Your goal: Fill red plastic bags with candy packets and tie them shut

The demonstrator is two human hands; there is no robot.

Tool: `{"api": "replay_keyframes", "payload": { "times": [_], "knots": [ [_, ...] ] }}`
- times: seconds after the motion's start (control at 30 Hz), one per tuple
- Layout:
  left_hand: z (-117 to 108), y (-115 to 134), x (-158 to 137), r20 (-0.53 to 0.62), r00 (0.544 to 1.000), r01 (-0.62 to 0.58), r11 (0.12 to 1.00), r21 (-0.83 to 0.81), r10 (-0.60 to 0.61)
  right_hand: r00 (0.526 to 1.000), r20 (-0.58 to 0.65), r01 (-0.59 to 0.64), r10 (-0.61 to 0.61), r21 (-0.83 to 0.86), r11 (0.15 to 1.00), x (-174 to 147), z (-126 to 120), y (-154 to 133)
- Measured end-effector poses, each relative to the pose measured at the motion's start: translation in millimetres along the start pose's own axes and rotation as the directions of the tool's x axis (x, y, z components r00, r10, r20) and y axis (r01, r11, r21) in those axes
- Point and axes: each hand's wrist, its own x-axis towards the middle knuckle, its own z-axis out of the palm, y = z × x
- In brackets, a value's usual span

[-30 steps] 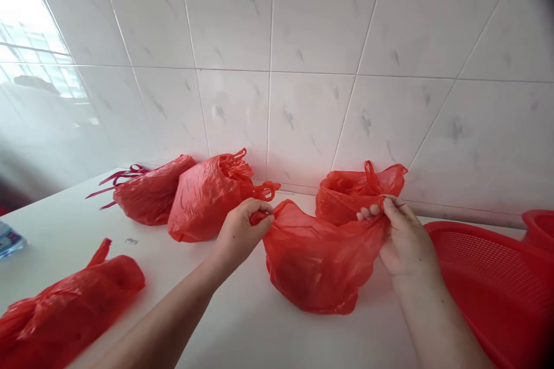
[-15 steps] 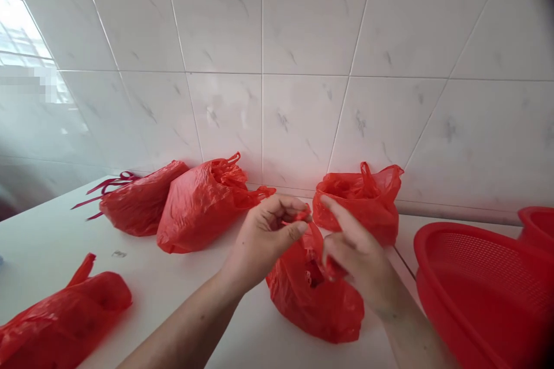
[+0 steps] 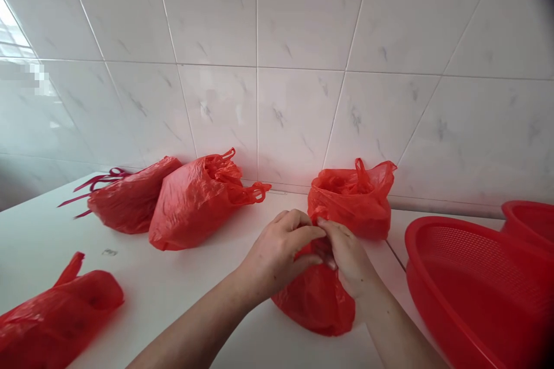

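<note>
A red plastic bag (image 3: 320, 302) sits on the white table in front of me, its lower part full and rounded. My left hand (image 3: 281, 253) is bent over the bag's top from the left, thumb and fingers closed on the plastic. From the right, my right hand (image 3: 351, 259) pinches the top too, and its fingertips meet those of the left. The bag's mouth and handles are mostly hidden behind my fingers. Right behind my hands, another red plastic bag (image 3: 352, 204) stands against the wall with its handles up.
On the left by the wall lean two filled red bags, one (image 3: 190, 202) with looped handles, the other (image 3: 130, 199) beside dark red ribbons (image 3: 97, 184). A rolled red bag (image 3: 60, 317) lies front left. Red mesh baskets (image 3: 459, 294) stand at the right. Tiled wall (image 3: 298, 115) closes the back.
My hands have come together over the bag's top; half a second ago they were apart, each with a bit of red plastic. The view has shifted slightly.
</note>
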Motion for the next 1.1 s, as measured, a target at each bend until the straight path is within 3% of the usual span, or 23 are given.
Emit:
{"api": "replay_keyframes", "payload": {
  "times": [0.13, 0.27, 0.33, 0.43, 0.53, 0.6, 0.7, 0.8, 0.9, 0.97, 1.1],
  "knots": [
    [7, -7, -1, 0.046, 0.998, 0.033, 0.998, 0.056, -0.035, 0.996, 0.089, 0.016, -0.011, -0.057, 0.998, 0, -3, -3],
    [6, -13, -2, -0.048, 0.988, 0.151, 0.987, 0.051, -0.149, 0.975, 0.221, 0.07, -0.036, -0.146, 0.987, 3, -14, -8],
    [5, -16, -3, -0.083, 0.971, 0.226, 0.974, 0.002, -0.225, 0.945, 0.324, 0.094, -0.055, -0.106, 0.99, 5, -21, -9],
    [6, -18, -5, -0.028, 0.93, 0.36, 0.922, -0.146, -0.367, 0.916, 0.399, 0.063, -0.041, -0.044, 0.997, 6, -29, -10],
    [8, -17, -6, 0.079, 0.868, 0.496, 0.843, -0.208, -0.491, 0.931, 0.365, 0.049, 0.007, -0.144, 0.988, 4, -31, -12],
    [9, -15, -6, 0.109, 0.842, 0.539, 0.818, -0.201, -0.528, 0.933, 0.36, 0.104, 0.001, -0.272, 0.957, 3, -31, -14],
    [10, -14, -6, 0.099, 0.827, 0.562, 0.805, -0.19, -0.554, 0.945, 0.324, 0.185, -0.036, -0.443, 0.877, 4, -28, -15],
    [10, -13, -7, 0.101, 0.816, 0.577, 0.799, -0.168, -0.569, 0.978, 0.176, 0.201, -0.116, -0.618, 0.76, 8, -26, -11],
    [10, -12, -8, 0.118, 0.816, 0.577, 0.803, -0.147, -0.565, 0.978, 0.093, 0.198, -0.188, -0.701, 0.685, 12, -24, -5],
    [11, -11, -8, 0.127, 0.818, 0.574, 0.81, -0.121, -0.561, 0.976, 0.097, 0.209, -0.196, -0.68, 0.703, 12, -23, -4],
    [10, -11, -9, 0.129, 0.826, 0.557, 0.83, -0.042, -0.548, 0.974, 0.188, 0.206, -0.128, -0.497, 0.843, 8, -23, -7]
  ]
}}
